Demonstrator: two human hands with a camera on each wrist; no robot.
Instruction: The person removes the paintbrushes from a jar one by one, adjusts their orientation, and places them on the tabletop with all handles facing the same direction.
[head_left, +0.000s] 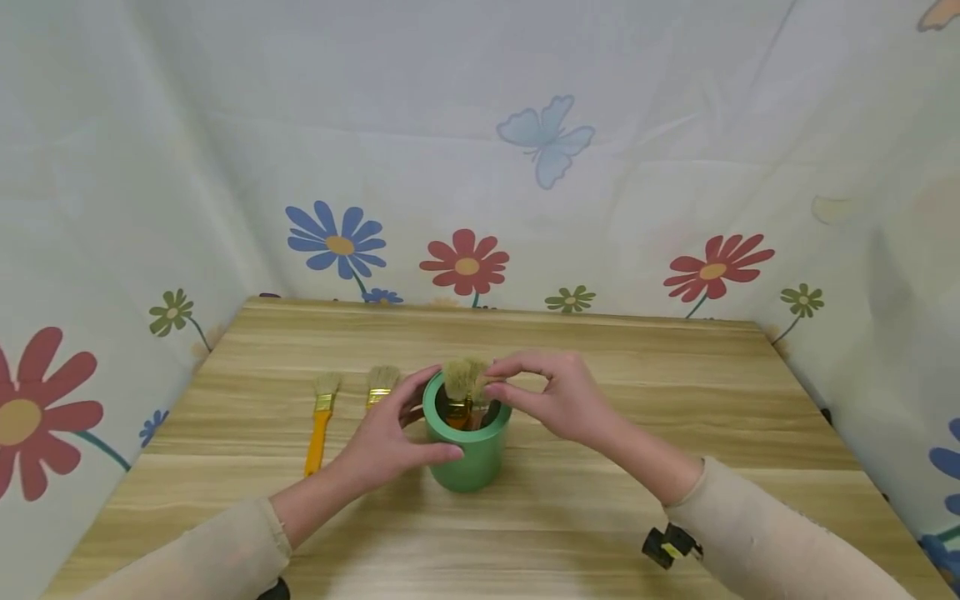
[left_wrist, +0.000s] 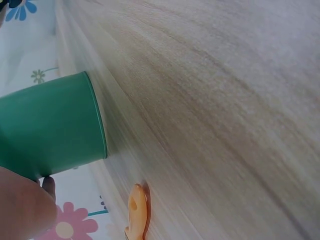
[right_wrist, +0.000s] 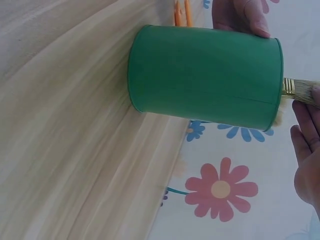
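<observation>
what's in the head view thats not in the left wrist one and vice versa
Only the head view shows bristles sticking up from the green pot and the blue butterfly on the backdrop. Only the left wrist view shows the hole in an orange brush handle. Both show the green pot, left hand, wooden table and flowered backdrop.

In the head view, the left hand (head_left: 392, 443) hides the handle of the brush (head_left: 384, 380) at ten o'clock from the green pot (head_left: 472, 467), whose wall covers the inner brushes (head_left: 458, 379) lower down. The left-wrist view crops the pot at nine o'clock; the right-wrist view, the right hand (right_wrist: 309, 165) at three.
</observation>
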